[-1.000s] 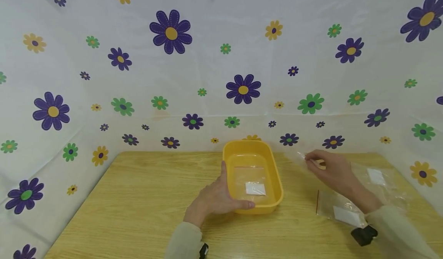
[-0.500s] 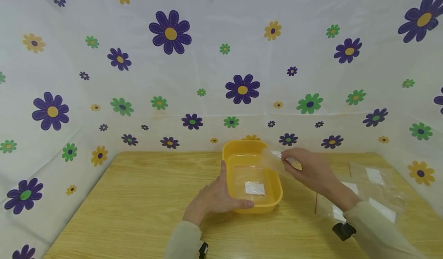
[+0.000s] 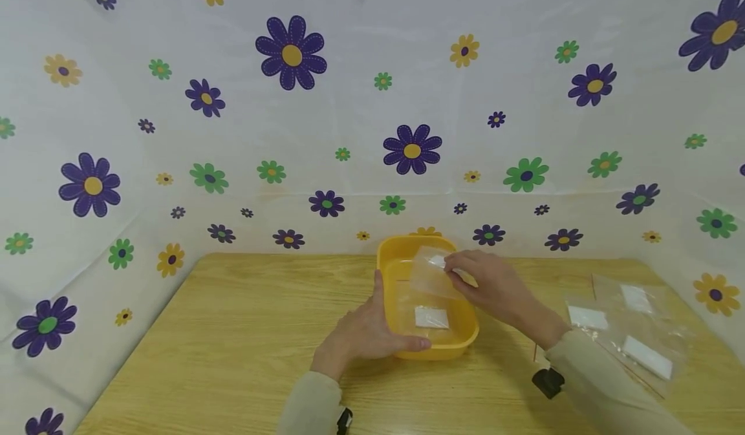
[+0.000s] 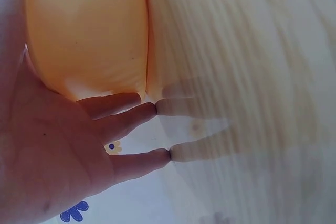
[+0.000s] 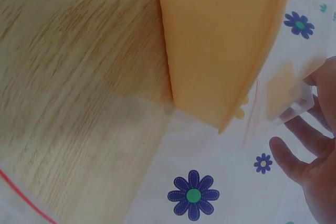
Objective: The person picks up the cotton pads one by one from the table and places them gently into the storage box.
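Note:
A yellow plastic bin (image 3: 476, 322) stands on the table, and a clear zip bag with a white rectangle (image 3: 431, 317) lies inside it. At its near left corner my left hand (image 3: 357, 331) rests with straight fingers, the thumb along the front rim and the index finger up the left side. Other fingertips touch the tabletop in the left wrist view. My right hand (image 3: 495, 286) pinches another clear zip bag (image 3: 427, 280) between thumb and fingers. That bag hangs over the bin's right side, above the first one. In the right wrist view, the pinched bag (image 5: 281, 95) is beside the bin's rim.
Several more clear zip bags (image 3: 647, 357) with white rectangles lie overlapping on the right of the table, partly behind the right forearm. The wooden table (image 3: 233, 331) meets a white flowered cloth (image 3: 337, 125) at the back and sides.
My right hand has moved left with the pinched bag, from the right of the bin to over it. More of the bags on the table now shows. The left hand stays put.

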The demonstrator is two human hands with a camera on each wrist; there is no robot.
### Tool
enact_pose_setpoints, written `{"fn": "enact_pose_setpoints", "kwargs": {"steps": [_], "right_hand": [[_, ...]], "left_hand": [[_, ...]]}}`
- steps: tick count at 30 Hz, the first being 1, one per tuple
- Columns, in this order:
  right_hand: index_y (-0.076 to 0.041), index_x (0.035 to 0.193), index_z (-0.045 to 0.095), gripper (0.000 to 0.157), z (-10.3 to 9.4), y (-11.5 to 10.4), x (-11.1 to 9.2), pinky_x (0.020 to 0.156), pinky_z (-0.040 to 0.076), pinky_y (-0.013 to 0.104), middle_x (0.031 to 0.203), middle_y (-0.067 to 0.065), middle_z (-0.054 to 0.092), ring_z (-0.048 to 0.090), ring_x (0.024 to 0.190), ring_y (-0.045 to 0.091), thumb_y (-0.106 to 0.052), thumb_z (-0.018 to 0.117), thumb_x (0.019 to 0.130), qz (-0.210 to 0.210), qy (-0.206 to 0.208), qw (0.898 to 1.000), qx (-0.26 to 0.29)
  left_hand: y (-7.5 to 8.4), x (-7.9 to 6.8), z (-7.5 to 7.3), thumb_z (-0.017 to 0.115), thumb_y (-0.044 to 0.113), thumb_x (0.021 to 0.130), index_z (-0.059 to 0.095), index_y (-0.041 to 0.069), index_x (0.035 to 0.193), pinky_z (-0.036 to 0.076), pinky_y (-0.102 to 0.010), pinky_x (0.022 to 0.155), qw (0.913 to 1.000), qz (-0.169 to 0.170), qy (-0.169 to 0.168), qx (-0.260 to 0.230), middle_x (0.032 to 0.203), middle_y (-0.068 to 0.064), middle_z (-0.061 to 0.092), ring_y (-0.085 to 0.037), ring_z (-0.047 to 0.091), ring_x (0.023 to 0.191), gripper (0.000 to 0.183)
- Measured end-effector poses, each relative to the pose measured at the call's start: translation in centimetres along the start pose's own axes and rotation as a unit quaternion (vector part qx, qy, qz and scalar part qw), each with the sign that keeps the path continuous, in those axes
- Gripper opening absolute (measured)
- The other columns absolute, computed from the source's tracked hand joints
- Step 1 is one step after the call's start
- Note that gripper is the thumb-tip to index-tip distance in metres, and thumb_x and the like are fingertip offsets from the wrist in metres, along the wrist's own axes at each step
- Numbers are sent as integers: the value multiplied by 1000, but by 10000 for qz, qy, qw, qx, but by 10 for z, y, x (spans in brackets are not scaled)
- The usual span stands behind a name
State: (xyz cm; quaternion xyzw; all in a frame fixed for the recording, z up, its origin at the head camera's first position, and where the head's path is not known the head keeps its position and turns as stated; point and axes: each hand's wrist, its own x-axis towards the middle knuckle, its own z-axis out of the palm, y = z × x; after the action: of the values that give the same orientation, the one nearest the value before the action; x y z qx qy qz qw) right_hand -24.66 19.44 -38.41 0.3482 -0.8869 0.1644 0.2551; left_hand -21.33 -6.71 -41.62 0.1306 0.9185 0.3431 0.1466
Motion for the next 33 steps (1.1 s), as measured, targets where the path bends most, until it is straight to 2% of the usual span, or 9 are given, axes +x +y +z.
{"fn": "enact_pose_setpoints", "kwargs": {"steps": [9, 17, 20, 25, 33], "right_hand": [[-13, 102, 74, 14, 9, -2, 5, 87, 62, 42, 106, 4, 78, 73, 97, 23, -10, 80, 89, 184, -259, 9995, -80], [-11, 104, 76, 18, 17, 2, 7, 88, 61, 45, 104, 4, 78, 74, 97, 23, -8, 81, 87, 12, -6, 9999, -136], [-11, 108, 76, 21, 20, 3, 7, 91, 60, 51, 111, 7, 78, 74, 102, 26, -9, 81, 87, 19, -138, 9999, -50], [-10, 122, 74, 31, 19, 1, 5, 101, 54, 60, 127, 12, 73, 70, 115, 33, -16, 78, 92, 347, -689, 9970, 63], [-9, 130, 69, 40, -4, 7, -22, 102, 53, 60, 135, 14, 69, 66, 123, 38, -23, 77, 93, 860, -364, 9954, 217]], "left_hand": [[3, 0, 1, 77, 76, 71, -19, 17, 163, 42, -61, 115, 9999, -23, -27, -115, 168, -17, 29, -42, 47, 143, 146], [2, 0, 1, 77, 76, 70, -20, 17, 163, 43, -60, 114, 9999, -48, -43, -143, 168, -17, 31, -42, 49, 142, 146], [2, 1, 1, 77, 76, 71, -20, 17, 163, 44, -61, 114, 9999, -14, -31, -109, 167, -17, 31, -42, 50, 141, 147], [2, 2, 0, 76, 78, 70, -19, 16, 163, 42, -63, 114, 10000, -62, -10, 11, 167, -18, 31, -45, 47, 143, 146], [1, 0, 1, 77, 78, 69, -19, 18, 163, 41, -64, 115, 10000, -62, 34, -68, 167, -19, 32, -46, 47, 142, 147]]}}
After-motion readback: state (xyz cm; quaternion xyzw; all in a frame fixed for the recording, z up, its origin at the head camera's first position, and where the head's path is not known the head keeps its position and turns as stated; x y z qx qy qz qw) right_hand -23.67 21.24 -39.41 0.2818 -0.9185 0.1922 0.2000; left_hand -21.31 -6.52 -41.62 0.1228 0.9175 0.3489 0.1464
